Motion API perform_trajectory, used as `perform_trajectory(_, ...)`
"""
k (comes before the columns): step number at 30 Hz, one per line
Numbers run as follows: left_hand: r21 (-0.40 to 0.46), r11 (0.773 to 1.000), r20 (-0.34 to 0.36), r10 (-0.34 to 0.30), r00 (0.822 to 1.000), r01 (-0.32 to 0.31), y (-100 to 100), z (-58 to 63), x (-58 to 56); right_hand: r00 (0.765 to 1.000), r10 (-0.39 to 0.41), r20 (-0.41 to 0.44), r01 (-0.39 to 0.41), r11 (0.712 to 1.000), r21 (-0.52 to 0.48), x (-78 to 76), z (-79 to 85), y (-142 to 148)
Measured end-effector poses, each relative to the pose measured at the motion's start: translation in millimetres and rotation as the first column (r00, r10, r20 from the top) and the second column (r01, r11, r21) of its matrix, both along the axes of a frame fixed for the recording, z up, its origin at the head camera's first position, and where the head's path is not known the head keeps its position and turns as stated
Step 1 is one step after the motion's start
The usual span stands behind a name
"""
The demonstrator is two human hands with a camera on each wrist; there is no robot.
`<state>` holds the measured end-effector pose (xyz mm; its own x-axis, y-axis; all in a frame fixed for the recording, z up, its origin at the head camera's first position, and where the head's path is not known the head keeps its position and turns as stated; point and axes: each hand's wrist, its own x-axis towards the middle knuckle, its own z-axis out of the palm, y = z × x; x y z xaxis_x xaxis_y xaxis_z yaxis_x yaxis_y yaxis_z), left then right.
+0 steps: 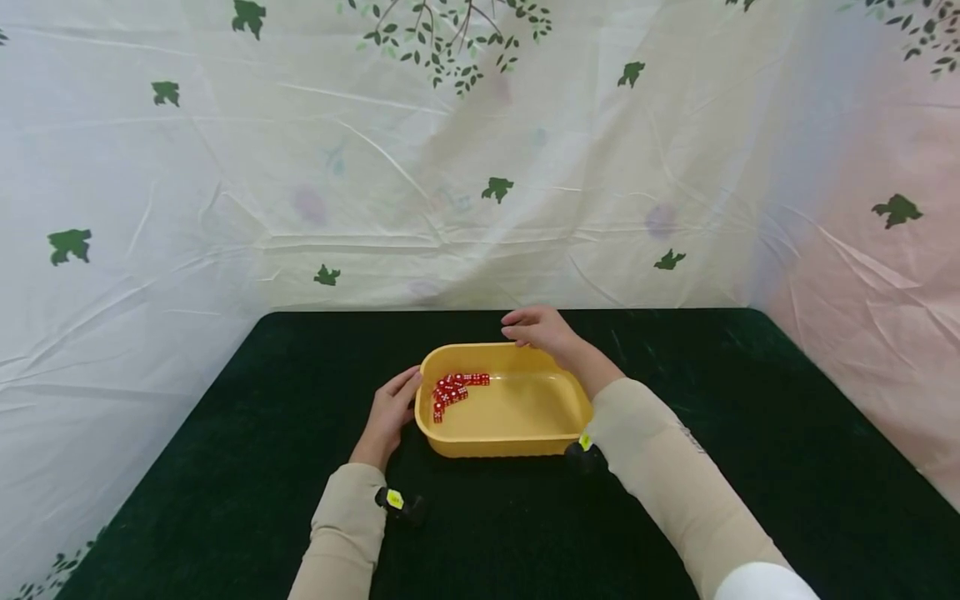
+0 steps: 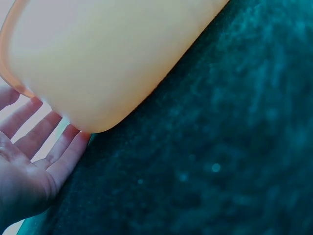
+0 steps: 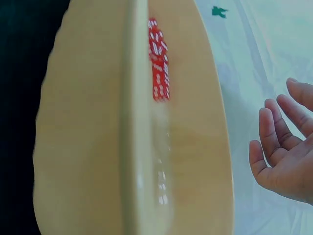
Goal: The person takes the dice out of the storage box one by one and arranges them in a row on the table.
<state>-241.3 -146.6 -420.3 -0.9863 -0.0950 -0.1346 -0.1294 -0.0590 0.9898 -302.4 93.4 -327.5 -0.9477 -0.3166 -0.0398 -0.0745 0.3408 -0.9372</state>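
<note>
A yellow plastic tub point(image 1: 525, 446) with rounded corners sits on the dark green table. Red dice point(image 1: 452, 390) with white pips lie grouped at its left end, and in the right wrist view the dice point(image 3: 159, 63) show beyond the near rim. My left hand point(image 1: 388, 417) is at the tub's left end; in the left wrist view the fingers of that hand point(image 2: 34, 161) extend straight against the tub's outer wall point(image 2: 107, 73). Over the far rim hovers my right hand point(image 1: 551, 333), its fingers loosely bent and holding nothing; the right wrist view shows this hand point(image 3: 288, 152) apart from the tub.
Dark green cloth point(image 1: 247, 467) covers the table around the tub. Behind the table's far edge hangs a pale curtain point(image 1: 420, 208) with green leaf prints, which also runs along both sides. A black wrist camera point(image 1: 405, 507) is strapped to the left wrist.
</note>
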Motion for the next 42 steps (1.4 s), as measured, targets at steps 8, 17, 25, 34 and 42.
perform_trajectory(8, 0.004, 1.000, 0.003, 0.005, 1.000, -0.005, -1.6, -1.6, 0.9, 0.999, 0.011, 0.047, -0.011, 1.000, -0.006, 3.6, -11.0, -27.1)
perform_trajectory(17, 0.009, 1.000, 0.014, 0.013, 1.000, -0.013, -2.4, -1.8, 1.4, 0.995, 0.018, 0.095, -0.021, 0.999, 0.029, 10.5, -20.9, -48.5)
perform_trajectory(25, 0.009, 1.000, 0.008, 0.010, 1.000, -0.010, -1.9, -0.7, 0.6, 0.992, 0.053, 0.110, -0.060, 0.996, 0.063, 10.0, -37.9, -59.1)
perform_trajectory(34, 0.004, 1.000, 0.008, 0.013, 1.000, -0.013, -0.4, 0.5, 1.3, 0.993, 0.014, 0.120, -0.029, 0.992, 0.126, 11.3, -50.3, -67.0)
perform_trajectory(42, -0.003, 1.000, 0.002, 0.005, 1.000, -0.005, -0.7, -0.7, 0.2, 0.988, -0.004, 0.157, -0.020, 0.988, 0.153, 13.6, -57.5, -65.7)
